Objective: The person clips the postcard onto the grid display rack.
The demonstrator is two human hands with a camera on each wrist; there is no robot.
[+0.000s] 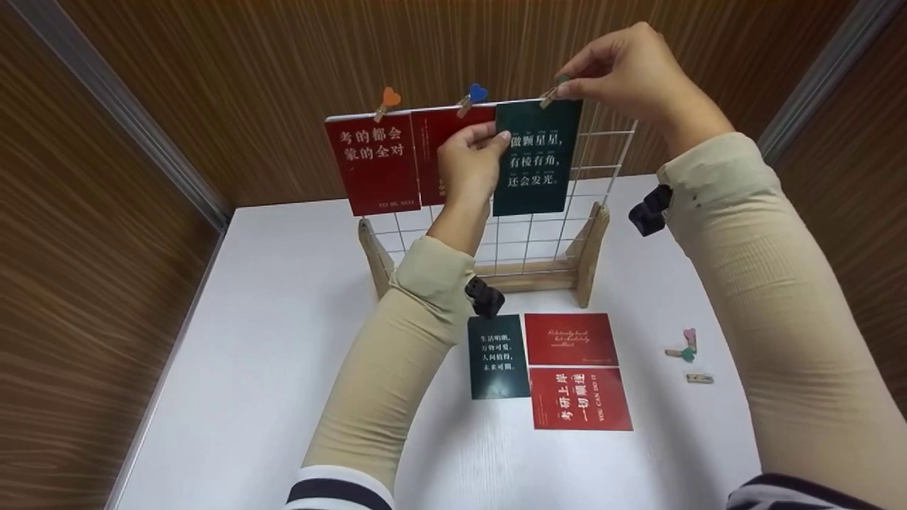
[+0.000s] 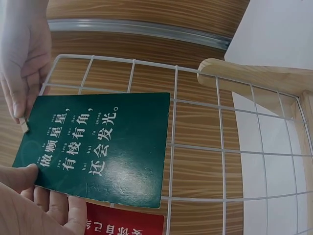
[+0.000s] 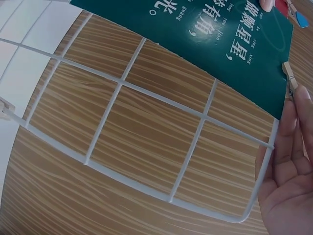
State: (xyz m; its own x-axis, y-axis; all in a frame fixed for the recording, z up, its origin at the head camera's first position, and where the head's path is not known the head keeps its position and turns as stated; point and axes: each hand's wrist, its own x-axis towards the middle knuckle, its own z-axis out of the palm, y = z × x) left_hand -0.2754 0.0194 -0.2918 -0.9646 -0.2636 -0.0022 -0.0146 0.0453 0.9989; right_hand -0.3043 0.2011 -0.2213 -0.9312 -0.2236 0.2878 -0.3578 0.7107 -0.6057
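Observation:
A dark green card [image 1: 535, 159] with white writing lies against the top of a white wire grid rack [image 1: 606, 166]. My left hand [image 1: 471, 159] pinches its left edge between thumb and fingers. At its top edge, my right hand [image 1: 627, 74] pinches a small wooden clothespin [image 3: 289, 76], whose tip sits over the card's edge. To the left hang two red cards, one with an orange heart clothespin [image 1: 387, 103] and one with a blue heart clothespin [image 1: 472, 99]. The left hand partly covers the second red card [image 1: 432, 142].
On the white table [image 1: 297, 283] lie another green card [image 1: 498, 358] and two red cards [image 1: 570, 340]. Several loose clothespins [image 1: 698, 378] are at the right. The rack stands on wooden feet [image 1: 592, 255], with wood-grain panels behind and at both sides.

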